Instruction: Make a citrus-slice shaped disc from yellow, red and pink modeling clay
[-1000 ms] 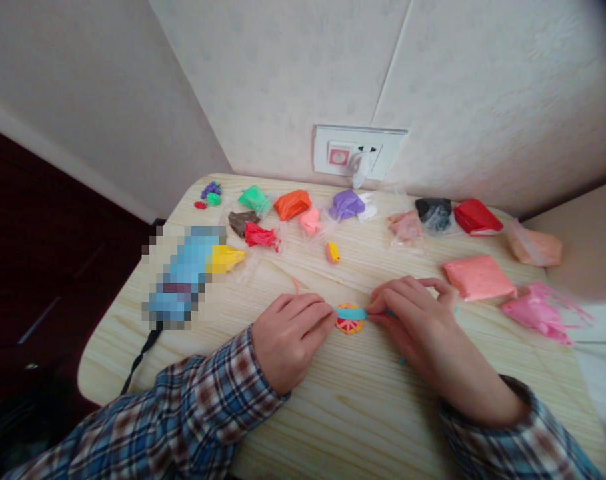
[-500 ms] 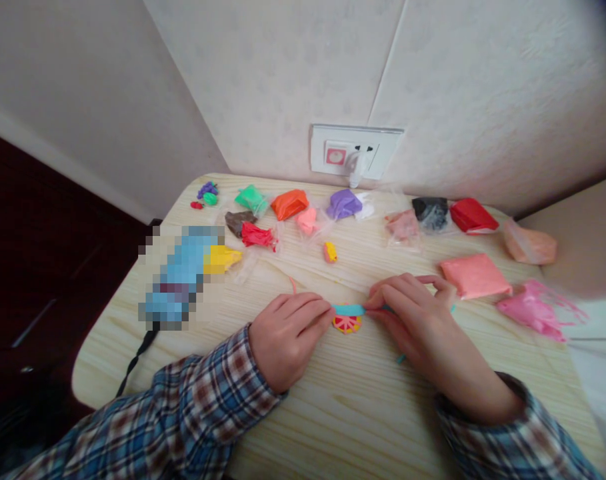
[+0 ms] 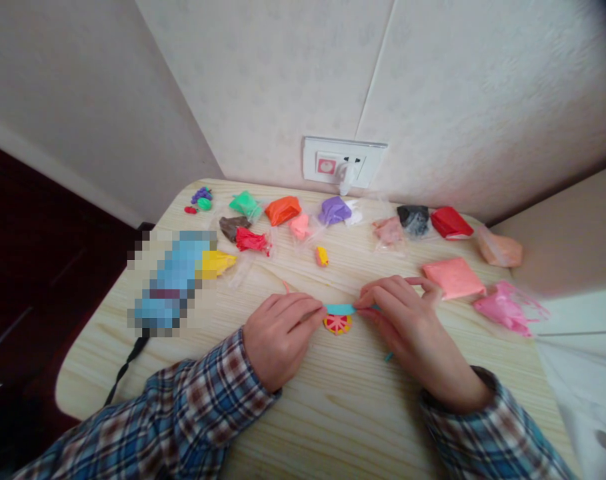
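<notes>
My left hand (image 3: pixel 277 337) and my right hand (image 3: pixel 407 327) pinch the two ends of a turquoise clay strip (image 3: pixel 340 309) stretched between them. The strip lies along the top edge of a small round clay piece (image 3: pixel 337 324), red-pink with yellow lines like a fruit slice, which rests on the wooden table (image 3: pixel 333 413). Both hands have curled fingers pressed against the table. More of the turquoise strip shows under my right hand (image 3: pixel 389 357).
Small bags of coloured clay lie along the back of the table: green (image 3: pixel 245 204), orange (image 3: pixel 283 210), purple (image 3: pixel 334 210), black (image 3: pixel 413 218), red (image 3: pixel 450 223), pink (image 3: pixel 453 277). A yellow lump (image 3: pixel 322 256) sits in the middle. A wall socket (image 3: pixel 343 161) is behind; a blurred blue object (image 3: pixel 175 280) lies left.
The hands stay on the turquoise strip and clay slice with almost no movement. The view has shifted, so everything sits slightly further left and lower in the picture.
</notes>
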{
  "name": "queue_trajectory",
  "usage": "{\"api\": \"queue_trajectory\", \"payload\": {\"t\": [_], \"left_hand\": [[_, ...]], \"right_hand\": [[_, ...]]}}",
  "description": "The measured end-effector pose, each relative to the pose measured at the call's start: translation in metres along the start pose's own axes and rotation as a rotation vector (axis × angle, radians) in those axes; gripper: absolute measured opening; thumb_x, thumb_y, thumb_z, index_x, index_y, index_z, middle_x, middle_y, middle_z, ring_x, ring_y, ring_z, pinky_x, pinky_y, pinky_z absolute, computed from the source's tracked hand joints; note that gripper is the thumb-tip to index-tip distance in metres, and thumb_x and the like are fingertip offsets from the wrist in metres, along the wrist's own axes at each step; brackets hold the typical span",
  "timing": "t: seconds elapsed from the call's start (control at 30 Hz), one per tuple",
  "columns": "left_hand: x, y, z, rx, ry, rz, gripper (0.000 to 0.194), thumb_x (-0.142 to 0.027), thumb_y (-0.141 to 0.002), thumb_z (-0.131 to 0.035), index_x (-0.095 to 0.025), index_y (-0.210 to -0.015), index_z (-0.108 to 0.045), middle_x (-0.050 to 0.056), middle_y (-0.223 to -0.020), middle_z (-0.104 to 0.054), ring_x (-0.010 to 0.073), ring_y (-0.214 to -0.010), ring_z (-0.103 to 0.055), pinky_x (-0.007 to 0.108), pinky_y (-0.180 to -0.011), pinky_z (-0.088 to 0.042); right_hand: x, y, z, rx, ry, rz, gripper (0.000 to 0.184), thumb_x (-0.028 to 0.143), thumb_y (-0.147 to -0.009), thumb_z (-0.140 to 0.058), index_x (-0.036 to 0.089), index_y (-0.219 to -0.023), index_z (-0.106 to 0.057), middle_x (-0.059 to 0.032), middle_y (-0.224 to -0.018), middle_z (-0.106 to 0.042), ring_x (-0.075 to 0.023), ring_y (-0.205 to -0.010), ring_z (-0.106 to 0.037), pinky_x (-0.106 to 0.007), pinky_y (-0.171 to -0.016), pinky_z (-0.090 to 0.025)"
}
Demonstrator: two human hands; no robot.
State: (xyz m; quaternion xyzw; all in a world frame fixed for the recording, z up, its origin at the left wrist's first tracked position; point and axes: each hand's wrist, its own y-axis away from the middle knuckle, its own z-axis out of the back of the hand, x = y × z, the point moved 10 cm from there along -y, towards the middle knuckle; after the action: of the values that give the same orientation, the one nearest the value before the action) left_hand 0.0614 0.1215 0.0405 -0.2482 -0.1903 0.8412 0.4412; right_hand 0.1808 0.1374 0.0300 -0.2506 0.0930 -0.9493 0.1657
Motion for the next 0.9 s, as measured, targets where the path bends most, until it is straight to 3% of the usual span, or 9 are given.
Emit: {"api": "queue_trajectory", "payload": {"t": [0.3, 0.63, 0.9], "left_hand": [[-0.002, 0.000, -0.004, 0.046, -0.010, 0.011, 0.032, -0.008, -0.085, -0.035, -0.009, -0.102, -0.062, 0.011, -0.098, -0.067, 0.0202, -0.096, -0.060, 0.035, -0.078, -0.052], [-0.006, 0.003, 0.001, -0.002, -0.006, -0.031, 0.032, -0.009, -0.085, -0.036, -0.011, -0.104, -0.062, 0.010, -0.096, -0.069, 0.0188, -0.094, -0.061, 0.034, -0.076, -0.052], [-0.006, 0.002, -0.001, 0.016, -0.006, -0.014, 0.030, -0.007, -0.088, -0.036, -0.011, -0.100, -0.063, 0.009, -0.092, -0.069, 0.0183, -0.091, -0.062, 0.032, -0.073, -0.052]], "right_hand": [[-0.003, 0.000, -0.013, 0.048, 0.028, -0.009, 0.014, 0.016, -0.089, -0.046, 0.021, -0.079, -0.054, 0.0013, -0.085, -0.062, -0.0166, -0.085, -0.053, -0.035, -0.087, -0.022], [0.004, 0.004, -0.001, 0.021, -0.029, 0.026, 0.012, 0.019, -0.090, -0.045, 0.022, -0.082, -0.054, 0.0008, -0.084, -0.063, -0.0162, -0.083, -0.054, -0.036, -0.086, -0.023], [0.003, 0.008, -0.011, 0.055, 0.061, 0.021, 0.016, 0.017, -0.090, -0.042, 0.021, -0.080, -0.053, -0.0003, -0.084, -0.063, -0.0166, -0.081, -0.054, -0.036, -0.086, -0.024]]}}
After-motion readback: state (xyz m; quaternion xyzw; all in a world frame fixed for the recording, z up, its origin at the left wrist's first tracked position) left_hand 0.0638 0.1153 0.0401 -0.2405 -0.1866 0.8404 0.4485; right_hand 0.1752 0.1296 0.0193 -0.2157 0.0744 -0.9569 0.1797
